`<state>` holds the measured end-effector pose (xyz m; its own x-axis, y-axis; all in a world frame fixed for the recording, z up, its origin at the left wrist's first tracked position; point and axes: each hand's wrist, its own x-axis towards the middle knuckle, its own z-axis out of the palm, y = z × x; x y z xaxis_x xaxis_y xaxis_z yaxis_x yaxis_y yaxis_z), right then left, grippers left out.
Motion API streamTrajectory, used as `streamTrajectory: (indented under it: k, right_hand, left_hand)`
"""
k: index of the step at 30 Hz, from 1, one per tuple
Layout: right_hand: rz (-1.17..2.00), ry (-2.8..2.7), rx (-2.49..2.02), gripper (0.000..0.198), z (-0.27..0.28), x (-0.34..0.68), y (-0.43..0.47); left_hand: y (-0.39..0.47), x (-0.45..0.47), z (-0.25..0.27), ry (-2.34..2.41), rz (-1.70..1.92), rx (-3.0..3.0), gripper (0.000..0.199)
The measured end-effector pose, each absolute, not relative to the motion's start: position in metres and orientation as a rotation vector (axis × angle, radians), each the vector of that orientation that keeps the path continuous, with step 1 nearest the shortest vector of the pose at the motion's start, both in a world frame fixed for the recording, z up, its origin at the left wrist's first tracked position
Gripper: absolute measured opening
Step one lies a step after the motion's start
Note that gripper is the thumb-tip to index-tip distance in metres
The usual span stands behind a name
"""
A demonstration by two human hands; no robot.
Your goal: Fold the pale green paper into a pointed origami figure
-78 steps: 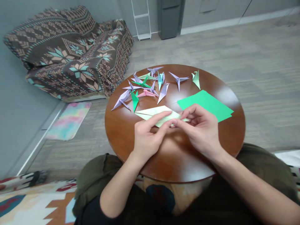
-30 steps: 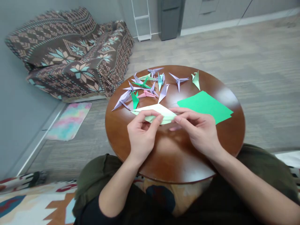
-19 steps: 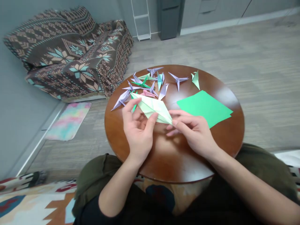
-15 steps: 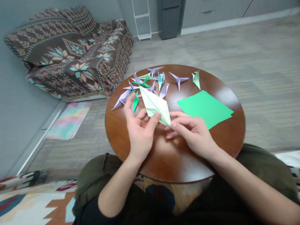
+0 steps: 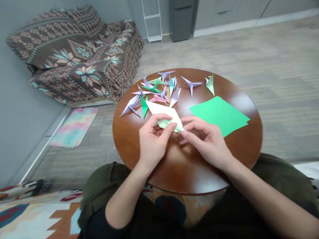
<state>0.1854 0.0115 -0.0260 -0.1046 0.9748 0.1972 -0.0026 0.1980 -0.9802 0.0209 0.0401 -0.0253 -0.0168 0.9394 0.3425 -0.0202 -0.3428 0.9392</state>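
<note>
Paper (image 5: 166,110) in pale green, folded into a long diamond, is held by both hands over the near half of the round brown worktop (image 5: 184,169), its far tip pointed toward the crowd of origami cranes. It is gripped by the left hand (image 5: 154,137) between the thumb, laid on the upper face, and the curled fingers; its near corner is pinched by the right hand (image 5: 210,141) between thumb and forefinger, with the other fingers loosely bent beneath. Whether its underside is touching the worktop cannot be told. The folding of this piece appears to be part-way done: the diamond outline has been formed, but no neck, head or spread wings can be made out, so the shaping of those parts is judged to be left. Finished work is shown at the far side, where a pink crane (image 5: 157,99), a green crane (image 5: 144,107), a blue crane (image 5: 171,85) and several lilac ones are gathered closely; their exact number is obscured by overlap. A three-pointed lilac crane (image 5: 191,86) and a pale green crane (image 5: 210,85) are set apart, farther to the right. Beside the right hand, flat green sheets (image 5: 220,114) are stacked slightly askew, and no folds can be seen on the top one, so that paper is taken as unworked.
</note>
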Motion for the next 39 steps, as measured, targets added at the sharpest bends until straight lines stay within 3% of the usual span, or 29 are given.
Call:
streamTrajectory:
  k: [3, 8, 21, 26, 39]
  right_hand:
    - [0.958, -1.420, -1.026, 0.008, -0.0290, 0.1835, 0.0107]
    - [0.622, -1.491, -1.059, 0.014, -0.0330, 0.1824, 0.0119]
    - [0.590, -1.477, -1.044, 0.004, -0.0320, 0.1851, 0.0135]
    - [0.561, -1.491, -1.031, 0.014, -0.0335, 0.1864, 0.0135]
    - [0.766, -1.347, -1.027, 0.010, -0.0288, 0.1855, 0.0153]
  left_hand:
    - [0.0397, 0.0222, -0.0246, 1.015, 1.474, 1.360, 0.019]
    - [0.0408, 0.0225, -0.0250, 0.976, 1.476, 1.265, 0.025]
    - [0.0406, 0.0184, -0.0237, 1.029, 1.429, 1.243, 0.026]
    - [0.0419, 0.0150, -0.0251, 1.029, 1.391, 1.233, 0.026]
    - [0.0396, 0.0173, -0.0238, 1.000, 1.400, 1.205, 0.029]
